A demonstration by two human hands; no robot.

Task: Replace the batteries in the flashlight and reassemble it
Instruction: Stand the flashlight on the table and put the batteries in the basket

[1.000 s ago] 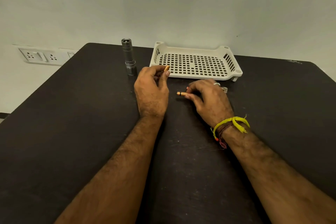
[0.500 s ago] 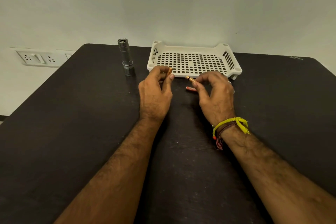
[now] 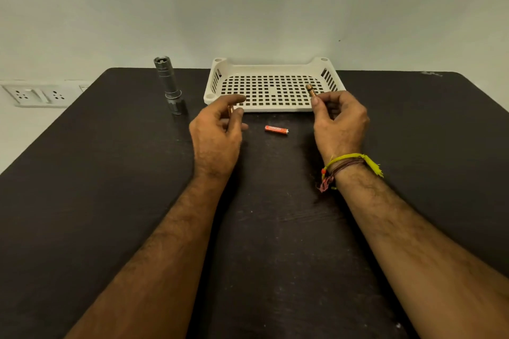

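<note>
Dark surface [image 3: 82, 201] — each hand pinches a battery: left hand [image 3: 217, 135], right hand [image 3: 340, 121]; red battery [image 3: 276, 129] lies between

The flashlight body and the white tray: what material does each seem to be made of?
Flashlight body: probably metal, a silver-grey satin finish with bright highlights along its ridges. White tray: most likely moulded plastic, cream and matte, with a grid of square holes and slotted sides.

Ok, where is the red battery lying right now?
In the head view the red battery lies flat on the dark table, between the left hand and the right hand, just in front of the white tray.
</note>
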